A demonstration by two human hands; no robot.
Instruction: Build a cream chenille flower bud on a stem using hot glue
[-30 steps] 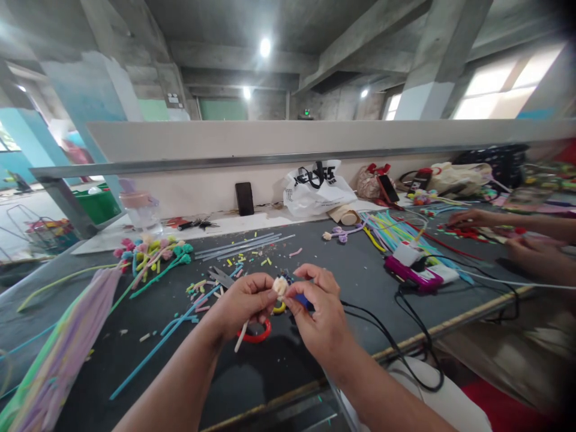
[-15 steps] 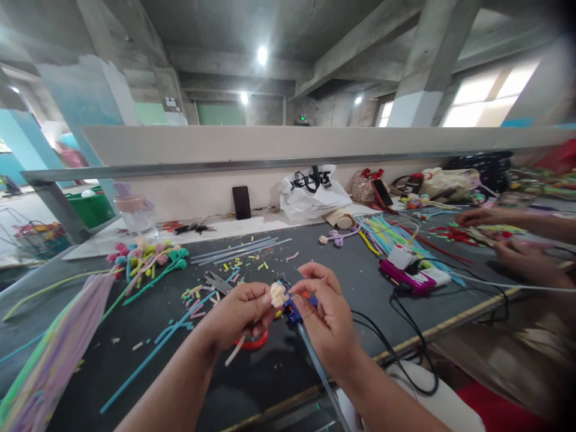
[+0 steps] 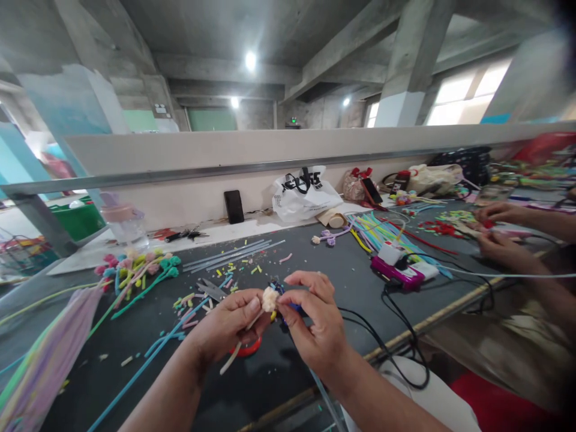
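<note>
My left hand pinches a cream pipe-cleaner flower between thumb and fingers, its pale stem hanging down below the hand. From the other side, the thumb and forefinger of my right hand close on the flower's right edge; the other fingers are raised. Partly hidden behind my right hand is a blue tool, which looks like a glue gun. Scissors lie under my left hand, with grey blades to the left and a red handle below.
Cut pipe-cleaner bits litter the dark table. Finished colourful flowers and a long pastel bundle lie left. A purple power strip with black cables sits right. A co-worker's hands work farther right. A phone leans behind.
The camera view has turned slightly right. My right thumb and forefinger have come in against the flower, and the flower has turned a little in my left hand.
</note>
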